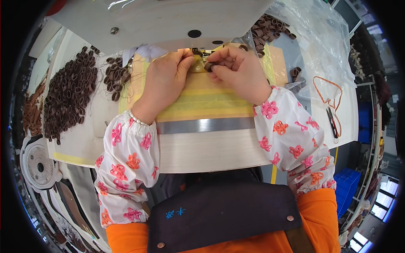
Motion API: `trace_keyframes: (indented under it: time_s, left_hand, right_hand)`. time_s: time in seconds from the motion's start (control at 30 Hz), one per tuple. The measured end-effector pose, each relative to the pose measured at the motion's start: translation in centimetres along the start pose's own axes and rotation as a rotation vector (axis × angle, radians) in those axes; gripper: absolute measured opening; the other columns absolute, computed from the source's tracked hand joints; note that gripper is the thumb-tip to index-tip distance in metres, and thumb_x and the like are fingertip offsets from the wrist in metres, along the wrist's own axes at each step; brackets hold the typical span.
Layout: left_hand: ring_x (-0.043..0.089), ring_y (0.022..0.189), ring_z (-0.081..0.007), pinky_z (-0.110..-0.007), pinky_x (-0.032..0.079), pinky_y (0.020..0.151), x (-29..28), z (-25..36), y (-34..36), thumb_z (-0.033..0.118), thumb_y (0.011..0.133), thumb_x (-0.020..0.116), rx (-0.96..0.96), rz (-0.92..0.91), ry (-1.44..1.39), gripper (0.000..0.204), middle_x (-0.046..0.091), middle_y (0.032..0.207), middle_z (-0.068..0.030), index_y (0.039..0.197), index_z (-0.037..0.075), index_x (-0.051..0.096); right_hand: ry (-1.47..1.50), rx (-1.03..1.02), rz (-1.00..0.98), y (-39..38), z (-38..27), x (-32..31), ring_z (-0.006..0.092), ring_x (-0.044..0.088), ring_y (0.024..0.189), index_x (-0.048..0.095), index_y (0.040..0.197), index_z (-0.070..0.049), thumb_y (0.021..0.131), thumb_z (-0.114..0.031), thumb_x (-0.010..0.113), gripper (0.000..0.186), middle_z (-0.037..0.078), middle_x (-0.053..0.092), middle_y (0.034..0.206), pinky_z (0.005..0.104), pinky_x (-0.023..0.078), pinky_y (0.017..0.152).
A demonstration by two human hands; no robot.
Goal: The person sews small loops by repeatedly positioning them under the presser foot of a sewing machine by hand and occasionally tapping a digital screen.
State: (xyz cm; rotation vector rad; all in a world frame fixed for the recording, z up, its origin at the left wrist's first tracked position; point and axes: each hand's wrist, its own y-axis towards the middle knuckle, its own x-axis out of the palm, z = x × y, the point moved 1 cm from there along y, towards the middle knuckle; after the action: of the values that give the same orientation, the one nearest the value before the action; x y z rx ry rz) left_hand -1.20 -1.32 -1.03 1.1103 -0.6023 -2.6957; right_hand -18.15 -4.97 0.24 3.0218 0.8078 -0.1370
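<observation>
Through the head view, I am seeing blue handwritten characters (pixel 175 212) running across a dark flap (pixel 228 211) over the person's lap. Both forearms, in flowered sleeves, are reaching up from the lower edge and converging under the pale sewing machine head (pixel 160 25). The left hand (pixel 165 78) is arching back-up beside the metal presser foot (pixel 201 52), its thumb and forefinger drawing close together; I cannot tell whether they are gripping anything. The right hand (pixel 247 76) is bending inward from the other side, its thumb and fingers pinching a brown loop (pixel 209 66) just in front of the foot. More brown loops are lying in a large pile (pixel 69 92) and a smaller cluster (pixel 116 78) on the left, while others are heaping up (pixel 270 31) behind the right hand. Thread snips (pixel 332 123) are resting at the right.
</observation>
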Motion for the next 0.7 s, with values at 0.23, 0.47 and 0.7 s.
trace_keyframes:
  time_s: [0.23, 0.47, 0.7]
  left_hand:
    - [0.033, 0.055, -0.001, -0.017, 0.027, 0.048, -1.1, 1.1, -0.2, 0.003, 0.077, 0.063, -0.124, -0.367, -0.365, 0.027, 0.041, 0.062, 0.0073, 0.103, 0.003, 0.058]
    - [0.034, 0.054, -0.0024, -0.019, 0.028, 0.048, -0.6, 1.2, -0.3, 0.002, 0.074, 0.063, -0.079, -0.417, -0.253, 0.028, 0.04, 0.059, 0.0043, 0.101, 0.006, 0.062]
    - [0.04, 0.05, -0.0078, -0.023, 0.034, 0.047, -0.2, 0.9, -0.2, 0.007, 0.071, 0.066, -0.06, -0.305, -0.185, 0.022, 0.046, 0.056, -0.0004, 0.093, 0.004, 0.064]
  right_hand:
    - [0.017, 0.171, -0.13, 0.0, -0.6, -0.8, 0.0134, 0.062, 0.069, 0.048, 0.096, 0.005, 0.078, 0.004, 0.051, 0.018, 0.01, 0.06, 0.087, 0.0232, 0.051, 0.062]
    - [-0.023, 0.218, -0.184, 0.0, -0.8, -1.0, 0.0153, 0.062, 0.066, 0.046, 0.098, 0.004, 0.074, 0.004, 0.053, 0.024, 0.011, 0.06, 0.082, 0.0239, 0.052, 0.06]
    - [0.042, 0.14, -0.1, -0.3, -0.1, -0.6, 0.0132, 0.062, 0.068, 0.049, 0.09, 0.005, 0.075, 0.002, 0.055, 0.017, 0.009, 0.058, 0.077, 0.0222, 0.051, 0.059]
